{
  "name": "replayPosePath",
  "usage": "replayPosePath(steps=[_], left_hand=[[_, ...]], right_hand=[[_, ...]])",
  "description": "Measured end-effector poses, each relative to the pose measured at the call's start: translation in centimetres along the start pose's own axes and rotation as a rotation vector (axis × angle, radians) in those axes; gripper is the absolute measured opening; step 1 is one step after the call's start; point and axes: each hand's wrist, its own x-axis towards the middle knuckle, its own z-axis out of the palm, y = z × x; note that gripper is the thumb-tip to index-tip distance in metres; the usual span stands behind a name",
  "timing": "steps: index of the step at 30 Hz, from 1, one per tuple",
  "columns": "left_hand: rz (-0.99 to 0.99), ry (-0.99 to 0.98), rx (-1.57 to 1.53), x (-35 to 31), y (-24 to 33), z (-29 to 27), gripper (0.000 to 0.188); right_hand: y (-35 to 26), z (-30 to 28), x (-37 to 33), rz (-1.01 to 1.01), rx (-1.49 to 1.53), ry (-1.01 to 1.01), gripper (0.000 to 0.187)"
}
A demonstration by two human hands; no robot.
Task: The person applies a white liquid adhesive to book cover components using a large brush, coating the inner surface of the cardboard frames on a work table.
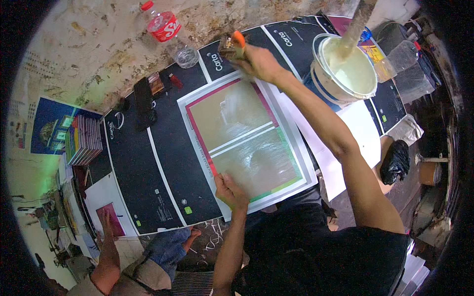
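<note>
A printed cover sheet [243, 135] with two grey-brown panels, maroon and green borders and white margins lies on the black tabletop in front of me. Wet-looking streaks shine on both panels. My right hand [262, 63] is closed round what looks like a wide brush [228, 49] with an orange handle end, just past the sheet's far edge. Blur hides its bristles. My left hand [232, 193] rests at the sheet's near left edge, fingers curled and pinching the margin. To the right of my right forearm stands a white bucket [320, 74] of pale paste, a thick stick [358, 24] upright in it.
A plastic bottle [170, 34] with a red label stands at the back by the stained wall. A dark phone-like object [143, 101] and a red lighter [175, 80] lie left. Beyond are stacked books [85, 140]. Another person's hand [106, 224] rests near a maroon cover [114, 217].
</note>
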Motion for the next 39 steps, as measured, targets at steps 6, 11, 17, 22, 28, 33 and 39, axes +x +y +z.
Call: replayPosePath(steps=[6,11,17,22,28,33,39], left_hand=[[-0.083,0.031,-0.01,0.7,-0.1,0.2,0.033],[-0.044,-0.003,-0.01,0.5,-0.9,-0.1,0.025],[-0.054,-0.035,-0.043,0.8,0.0,-0.1,0.028],[-0.012,-0.034,0.019,0.8,-1.1,-0.6,0.022],[-0.011,-0.084,0.059,1.2,-0.2,-1.2,0.022],[-0.039,-0.072,0.042,1.2,0.0,-1.1,0.022],[-0.004,-0.049,0.031,0.9,-0.8,-1.1,0.023]], right_hand=[[-4.3,0.3,0.3,-0.141,0.355,-0.512,0.025],[-2.8,2.4,3.9,-0.141,0.092,-0.245,0.022],[-3.9,5.8,5.0,-0.227,0.184,-0.687,0.021],[-7.0,6.3,8.6,-0.221,0.151,-0.596,0.021],[-7.9,11.2,9.7,-0.393,0.049,-0.524,0.029],[-8.5,9.8,8.1,-0.438,0.348,-0.73,0.027],[-5.2,6.8,6.6,-0.102,0.2,-0.237,0.025]])
